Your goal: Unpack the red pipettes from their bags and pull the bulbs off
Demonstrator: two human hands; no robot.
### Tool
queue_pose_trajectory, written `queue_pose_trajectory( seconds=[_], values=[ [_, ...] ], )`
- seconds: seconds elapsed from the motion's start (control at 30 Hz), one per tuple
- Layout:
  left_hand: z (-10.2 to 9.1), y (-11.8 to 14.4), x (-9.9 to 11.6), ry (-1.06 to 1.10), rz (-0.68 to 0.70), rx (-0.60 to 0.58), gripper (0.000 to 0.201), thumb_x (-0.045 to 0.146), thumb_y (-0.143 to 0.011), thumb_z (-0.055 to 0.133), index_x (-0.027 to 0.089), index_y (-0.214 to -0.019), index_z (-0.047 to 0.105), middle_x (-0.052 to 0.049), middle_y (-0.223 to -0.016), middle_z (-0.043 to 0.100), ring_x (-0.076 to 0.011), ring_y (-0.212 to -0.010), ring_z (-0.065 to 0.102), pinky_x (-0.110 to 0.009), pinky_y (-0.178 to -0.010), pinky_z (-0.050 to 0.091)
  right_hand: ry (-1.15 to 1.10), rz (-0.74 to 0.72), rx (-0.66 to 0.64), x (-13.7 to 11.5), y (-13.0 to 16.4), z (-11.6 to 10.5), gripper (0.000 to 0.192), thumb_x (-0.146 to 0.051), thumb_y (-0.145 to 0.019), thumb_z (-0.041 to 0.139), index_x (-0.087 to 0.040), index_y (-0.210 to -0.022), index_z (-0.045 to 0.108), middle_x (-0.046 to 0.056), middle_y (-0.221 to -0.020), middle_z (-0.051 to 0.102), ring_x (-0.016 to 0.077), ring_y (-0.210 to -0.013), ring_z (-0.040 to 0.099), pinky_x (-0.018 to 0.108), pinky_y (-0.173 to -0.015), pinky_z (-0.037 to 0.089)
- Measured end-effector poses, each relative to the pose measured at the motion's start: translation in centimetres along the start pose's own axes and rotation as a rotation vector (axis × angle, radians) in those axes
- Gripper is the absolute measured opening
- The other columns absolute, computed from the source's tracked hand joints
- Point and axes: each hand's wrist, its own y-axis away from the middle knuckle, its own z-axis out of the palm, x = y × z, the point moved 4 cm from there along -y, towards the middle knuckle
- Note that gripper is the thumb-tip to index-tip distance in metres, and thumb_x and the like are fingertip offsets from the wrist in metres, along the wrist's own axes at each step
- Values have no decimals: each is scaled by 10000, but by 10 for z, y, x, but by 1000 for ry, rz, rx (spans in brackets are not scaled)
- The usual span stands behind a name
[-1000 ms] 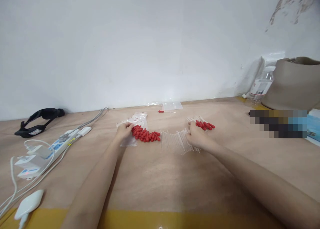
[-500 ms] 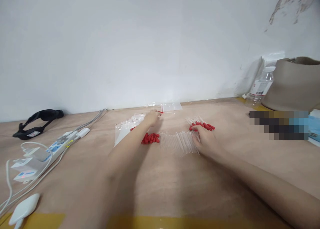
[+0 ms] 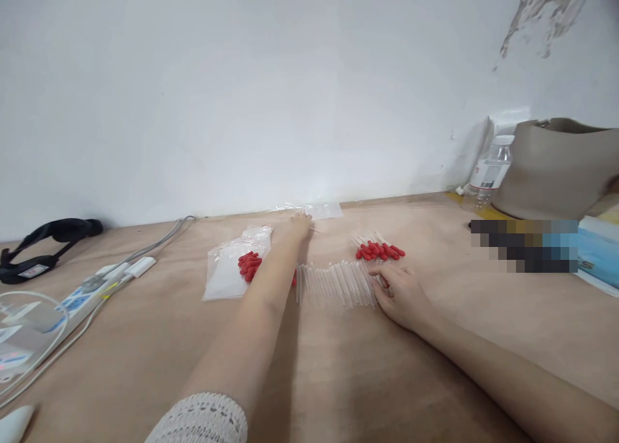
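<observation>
A: What is being reached for?

B: A single thin dropper, lying alone at the far side of the table, just in front of a small clear bag by the wall. It is met by the left hand, stretched well forward. Whether the fingertips are closed on it cannot be told; they are turned away from the camera.

A: And the other hand?

B: The right hand is laid flat, fingers loosely together and slightly curled, on the right end of a row of clear tubes. Nothing is pinched by it.

A: What lies about them?

B: Loose red bulbs are seen on an open plastic bag beside the left forearm, and a bunch of assembled droppers with red bulbs lies just beyond the right hand. A power strip and cables are kept well to the left, a water bottle far right.

A: How would the pick be done well?

B: In my judgement, the thin stem should be taken lightly near its bulb end, not pressed against the table, and the row should be held steady so no tubes are rolled.
</observation>
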Motion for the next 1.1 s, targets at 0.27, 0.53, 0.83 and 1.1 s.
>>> queue_pose_trajectory(
  seconds=[0.27, 0.53, 0.83, 1.1],
  values=[
    [-18, 10, 10, 167, 57, 150, 153, 153, -826, 506, 102, -962, 554, -141, -1077, 535, -221, -997, 514, -376, -860, 412, 22, 4, 12, -2, 1, -2, 140, -167, -776, 433, -173, -797, 572, -7, -650, 560, 110, -591, 509, 273, -655, 267],
    [-23, 108, 55, 598, 101, 268, 154, 196, -883, 340, 144, -1011, 407, -31, -801, 584, -100, -720, 567, -224, -665, 453, 40, -3, 117, -20, -5, -15, 162, -303, -799, 503, -200, -832, 624, 40, -824, 631, 171, -793, 512, 305, -722, 258],
    [3, 213, 85, 1564, -113, 30, 301, 377, -662, 676, 149, -758, 504, 14, -637, 598, -104, -596, 565, -221, -600, 429, -100, -233, -67, -66, 9, -2, 191, -320, -847, 471, -232, -902, 632, 0, -699, 655, 121, -678, 509, 312, -697, 207],
    [-23, 220, 60, 486, 387, 488, 154, 260, -810, 544, 198, -933, 613, -44, -884, 631, -171, -831, 543, -334, -768, 410, -48, -223, -147, -63, 9, -3, 213, -267, -850, 437, -204, -775, 625, 11, -677, 637, 132, -691, 495, 321, -707, 198]
  ],
)
